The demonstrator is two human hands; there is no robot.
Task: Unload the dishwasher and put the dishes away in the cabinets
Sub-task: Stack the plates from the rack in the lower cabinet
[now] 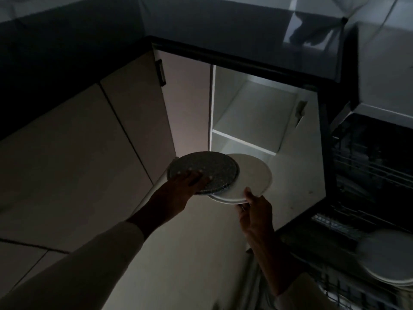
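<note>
Just below centre frame, both hands carry plates toward the open cabinet (252, 113). Left hand (187, 182) lies flat with fingers spread on a speckled grey plate (201, 168), thumb hidden beneath. Right hand (254, 209) pinches the near rim of a white plate (250, 177) that sits partly under the grey one. Both discs lie nearly level, the lit shelf straight ahead and above them; the right hand looks nearer the opening. More white plates (388, 258) wait in the dishwasher (368, 166), lower right.
</note>
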